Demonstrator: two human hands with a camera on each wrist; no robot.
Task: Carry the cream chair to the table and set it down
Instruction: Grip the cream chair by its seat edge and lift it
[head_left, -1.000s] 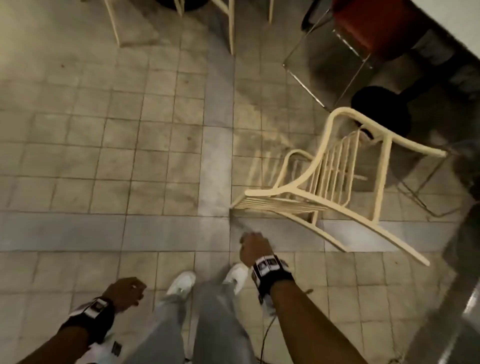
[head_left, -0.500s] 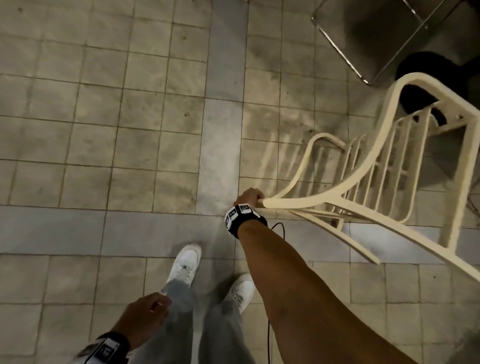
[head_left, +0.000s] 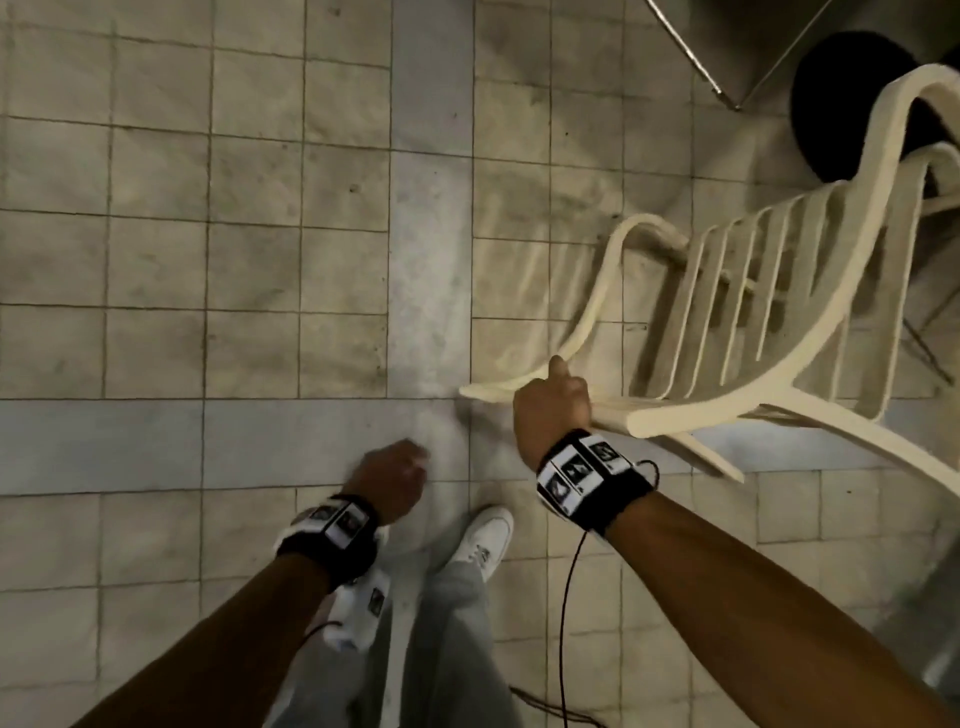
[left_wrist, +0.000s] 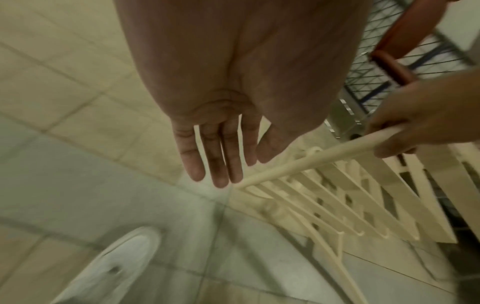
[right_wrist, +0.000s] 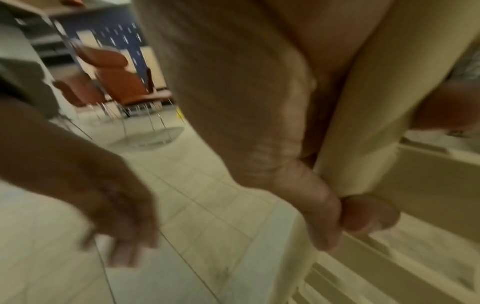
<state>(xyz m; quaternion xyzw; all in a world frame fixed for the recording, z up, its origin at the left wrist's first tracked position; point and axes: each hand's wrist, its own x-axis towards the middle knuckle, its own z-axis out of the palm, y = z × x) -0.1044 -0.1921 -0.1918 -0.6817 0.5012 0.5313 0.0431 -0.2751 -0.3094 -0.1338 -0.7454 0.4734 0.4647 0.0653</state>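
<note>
The person is gripping the cream chair (head_left: 737, 332) by the top rail of its backrest with the right hand (head_left: 553, 410), fingers and thumb curling round the rail, as the right wrist view is showing. The chair is tipping toward the person, its back low and its legs trailing off beyond the gripped rail, over the tiled floor (head_left: 208, 260). The left hand (head_left: 389, 480) is reaching toward the free end of that same rail, its fingers (left_wrist: 207, 162) straight and spread, just short of the rail and holding nothing. The step in hand seems to be taking hold for the lift, so the carry itself is not yet under way. No table is clearly showing, so next the left hand probably needs to close on the rail near the right hand before lifting.
</note>
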